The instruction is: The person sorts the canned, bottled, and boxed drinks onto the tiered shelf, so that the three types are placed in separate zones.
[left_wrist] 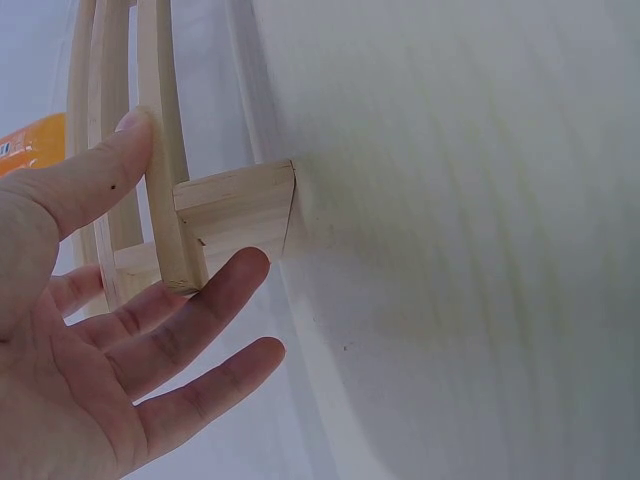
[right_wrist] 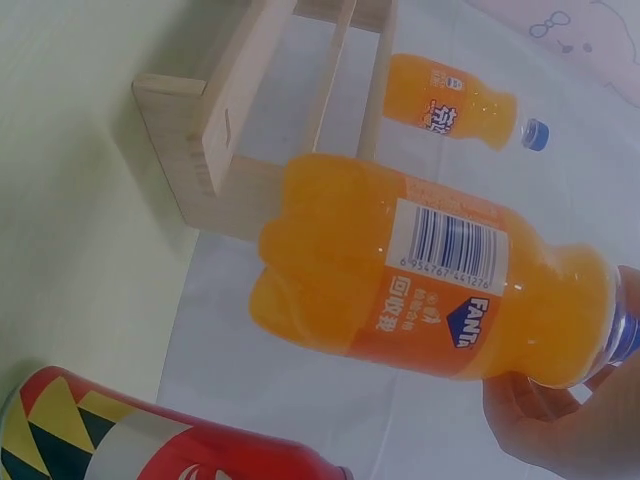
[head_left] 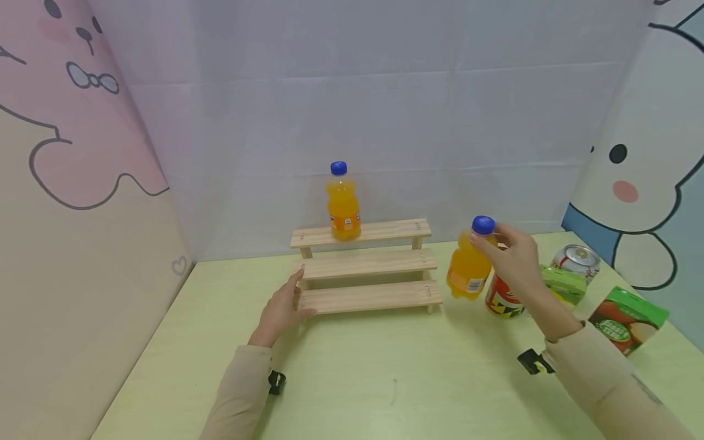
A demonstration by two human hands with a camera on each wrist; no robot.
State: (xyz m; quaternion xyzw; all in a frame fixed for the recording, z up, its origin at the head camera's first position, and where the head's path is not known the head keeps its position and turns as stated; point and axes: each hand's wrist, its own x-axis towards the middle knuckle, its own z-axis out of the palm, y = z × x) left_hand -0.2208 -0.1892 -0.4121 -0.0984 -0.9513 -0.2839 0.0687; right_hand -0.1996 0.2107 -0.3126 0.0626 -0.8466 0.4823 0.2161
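Observation:
My right hand (head_left: 516, 260) holds an orange Fanta bottle (head_left: 469, 269) by its neck, just below the blue cap. The bottle hangs tilted over the table, right of a three-step wooden rack (head_left: 368, 264). My left hand (head_left: 282, 310) rests against the rack's left end. In the left wrist view its thumb (left_wrist: 130, 150) touches a plank, and the other fingers spread loosely beside the plank ends. A second Fanta bottle (head_left: 343, 208) stands upright on the top step, left of the middle. The lower two steps carry nothing.
Behind my right hand a red can (head_left: 503, 298) stands on the table. Farther right are a green carton (head_left: 563, 284), a silver can (head_left: 576, 260) and a green-topped juice box (head_left: 627, 321). A pale cloth wall (head_left: 385, 122) rises behind the rack.

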